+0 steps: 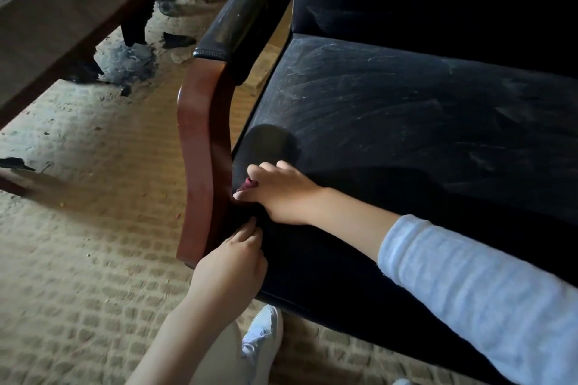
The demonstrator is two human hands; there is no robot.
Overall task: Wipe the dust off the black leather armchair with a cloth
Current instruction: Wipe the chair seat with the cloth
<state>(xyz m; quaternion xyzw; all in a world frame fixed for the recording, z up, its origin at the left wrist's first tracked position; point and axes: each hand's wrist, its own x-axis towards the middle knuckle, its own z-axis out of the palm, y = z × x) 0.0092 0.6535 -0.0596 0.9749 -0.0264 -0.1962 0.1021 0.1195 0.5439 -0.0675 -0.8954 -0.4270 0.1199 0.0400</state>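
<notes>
Your right hand [283, 194] clutches the cloth [248, 185] beside the wooden arm [200, 147]; your left hand [234, 256] touches just below, fingers straight. Sweep away from that arm, over the dusty seat [406, 109].

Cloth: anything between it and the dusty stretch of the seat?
Nothing visible. The right hand grips the cloth at the front corner of the seat, beside the wooden arm post; the dusty leather beyond lies bare. The left hand touches the seat's front edge, out of the path.
</notes>
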